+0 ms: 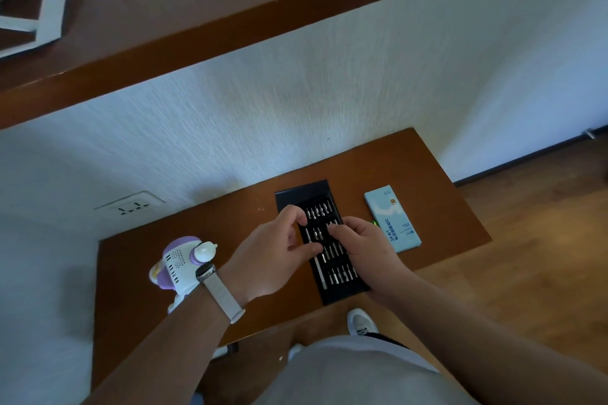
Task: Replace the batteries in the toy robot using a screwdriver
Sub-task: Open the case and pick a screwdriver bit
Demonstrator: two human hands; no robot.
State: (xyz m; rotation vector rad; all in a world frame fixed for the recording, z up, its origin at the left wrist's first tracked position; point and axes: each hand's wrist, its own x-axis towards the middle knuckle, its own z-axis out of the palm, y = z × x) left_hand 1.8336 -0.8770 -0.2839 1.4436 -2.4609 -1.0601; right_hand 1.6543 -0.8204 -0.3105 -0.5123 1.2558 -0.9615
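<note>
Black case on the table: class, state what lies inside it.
Rows of small silver bits and a long silver driver along the left side. The left hand and right hand cover the middle rows, so those are partly hidden.

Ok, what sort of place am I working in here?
Most likely a room in a home or hotel, not a workshop: a small wooden table stands against a white textured wall, a wall socket sits beside it, and the floor is wood.

Brown surface (138,299) against the wall. On it I see, left to right: toy robot (179,265), black bit case (339,270), pale blue box (393,219).
</note>
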